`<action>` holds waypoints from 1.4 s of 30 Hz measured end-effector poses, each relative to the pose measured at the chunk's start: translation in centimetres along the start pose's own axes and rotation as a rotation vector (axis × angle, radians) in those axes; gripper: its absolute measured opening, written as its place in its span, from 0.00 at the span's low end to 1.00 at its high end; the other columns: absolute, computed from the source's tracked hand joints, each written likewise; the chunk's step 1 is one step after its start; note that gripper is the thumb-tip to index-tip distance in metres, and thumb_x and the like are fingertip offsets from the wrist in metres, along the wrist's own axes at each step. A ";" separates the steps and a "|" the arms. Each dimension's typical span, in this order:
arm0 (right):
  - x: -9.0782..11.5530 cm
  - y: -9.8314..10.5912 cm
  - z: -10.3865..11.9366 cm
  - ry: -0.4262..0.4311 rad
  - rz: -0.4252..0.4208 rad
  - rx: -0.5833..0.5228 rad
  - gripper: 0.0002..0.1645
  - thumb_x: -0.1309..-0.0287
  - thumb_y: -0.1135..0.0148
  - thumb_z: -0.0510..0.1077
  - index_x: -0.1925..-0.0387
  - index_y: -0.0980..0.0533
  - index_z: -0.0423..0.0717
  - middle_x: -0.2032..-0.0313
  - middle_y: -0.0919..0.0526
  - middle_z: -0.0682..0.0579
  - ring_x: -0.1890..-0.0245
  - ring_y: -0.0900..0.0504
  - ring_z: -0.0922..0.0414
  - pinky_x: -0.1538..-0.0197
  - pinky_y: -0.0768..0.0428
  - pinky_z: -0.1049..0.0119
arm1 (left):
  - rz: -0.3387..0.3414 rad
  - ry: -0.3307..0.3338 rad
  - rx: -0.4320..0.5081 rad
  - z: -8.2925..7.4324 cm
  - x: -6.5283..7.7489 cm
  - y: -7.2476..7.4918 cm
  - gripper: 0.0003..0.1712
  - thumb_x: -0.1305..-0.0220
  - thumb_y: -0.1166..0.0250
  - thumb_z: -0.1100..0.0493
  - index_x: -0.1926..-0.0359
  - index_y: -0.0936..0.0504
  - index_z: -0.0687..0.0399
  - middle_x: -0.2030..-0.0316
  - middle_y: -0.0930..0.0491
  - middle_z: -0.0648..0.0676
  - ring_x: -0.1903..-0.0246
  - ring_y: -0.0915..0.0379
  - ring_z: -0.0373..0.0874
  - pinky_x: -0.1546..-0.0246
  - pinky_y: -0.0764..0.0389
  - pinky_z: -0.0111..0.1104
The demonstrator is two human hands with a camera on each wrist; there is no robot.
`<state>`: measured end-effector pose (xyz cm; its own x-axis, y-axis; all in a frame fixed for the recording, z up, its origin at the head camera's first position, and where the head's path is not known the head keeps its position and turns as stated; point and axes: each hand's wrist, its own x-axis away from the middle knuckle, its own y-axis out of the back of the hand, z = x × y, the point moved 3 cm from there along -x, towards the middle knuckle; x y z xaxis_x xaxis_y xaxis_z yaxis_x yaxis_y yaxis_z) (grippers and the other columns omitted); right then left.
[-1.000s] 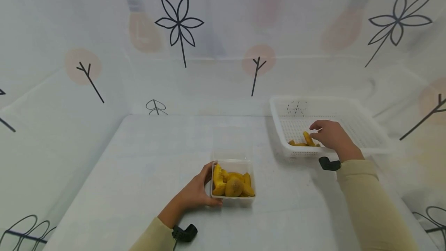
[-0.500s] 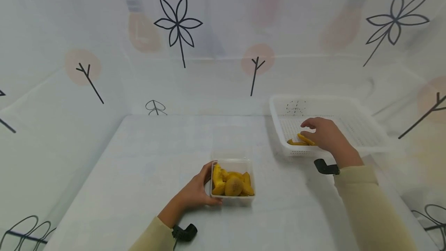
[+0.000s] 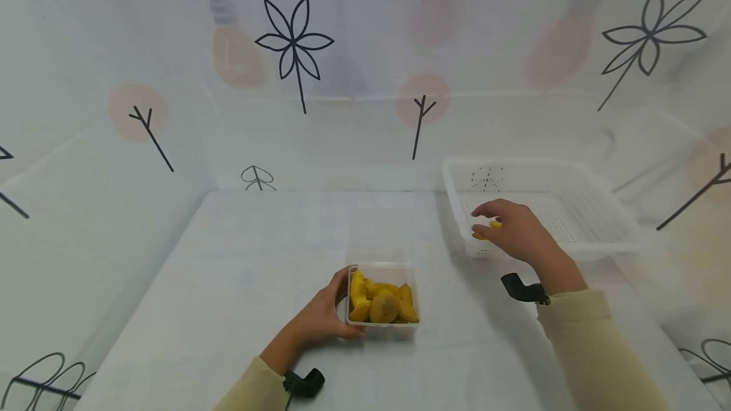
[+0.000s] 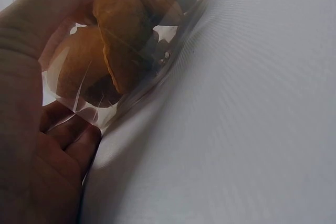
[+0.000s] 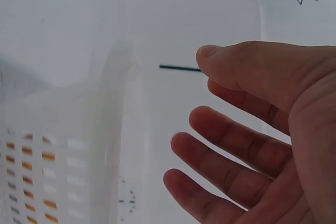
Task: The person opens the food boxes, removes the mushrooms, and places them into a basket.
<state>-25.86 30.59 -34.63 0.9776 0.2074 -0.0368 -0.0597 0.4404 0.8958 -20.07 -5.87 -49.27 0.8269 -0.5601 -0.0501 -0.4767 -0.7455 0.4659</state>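
Note:
My left hand grips the left side of a clear plastic box, thumb at the front and fingers behind. Yellow, wedge-like pieces and a rounder one fill the box. Through its clear wall in the left wrist view, browner-looking pieces show close to my palm. Over the near left corner of a white perforated basket hovers my right hand, thumb and fingers apart. In the right wrist view no object shows between its fingers. Yellow pieces in the basket are partly hidden behind that hand.
A see-through lid extends behind the box on the white table. White fabric walls with printed plants enclose the back and sides. A small black wrist camera sits on the right wrist.
My right hand has shifted left over the basket, away from where it touched a yellow piece, which dropped from upright to lying. The left hand and box have stayed put.

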 end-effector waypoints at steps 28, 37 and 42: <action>2.2 -3.5 4.9 0.216 -0.032 -0.165 0.17 0.42 0.34 0.54 0.52 0.21 0.56 0.51 0.17 0.55 0.52 0.17 0.50 0.47 0.18 0.49 | 0.001 0.029 -0.002 -0.1 0.1 0.0 0.69 0.60 0.19 0.46 0.25 0.56 0.42 0.27 0.46 0.43 0.27 0.49 0.39 0.28 0.43 0.44; 2.9 -4.0 6.6 0.315 -0.011 -0.242 0.16 0.43 0.33 0.54 0.53 0.21 0.59 0.53 0.17 0.60 0.54 0.17 0.57 0.47 0.17 0.55 | -0.002 0.025 -0.008 0.1 0.1 0.0 0.69 0.60 0.19 0.46 0.25 0.55 0.42 0.27 0.45 0.43 0.27 0.48 0.39 0.28 0.42 0.43; 3.2 -4.3 7.6 0.374 0.006 -0.272 0.16 0.44 0.32 0.53 0.53 0.21 0.61 0.53 0.18 0.63 0.52 0.19 0.61 0.47 0.17 0.59 | -0.003 0.013 -0.011 0.1 0.1 0.0 0.68 0.60 0.19 0.46 0.25 0.55 0.42 0.27 0.45 0.44 0.27 0.48 0.39 0.28 0.42 0.43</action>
<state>-20.96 22.68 -35.26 0.8402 0.4895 -0.2334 -0.1651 0.6408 0.7497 -20.06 -5.94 -49.38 0.8323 -0.5528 -0.0406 -0.4704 -0.7432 0.4757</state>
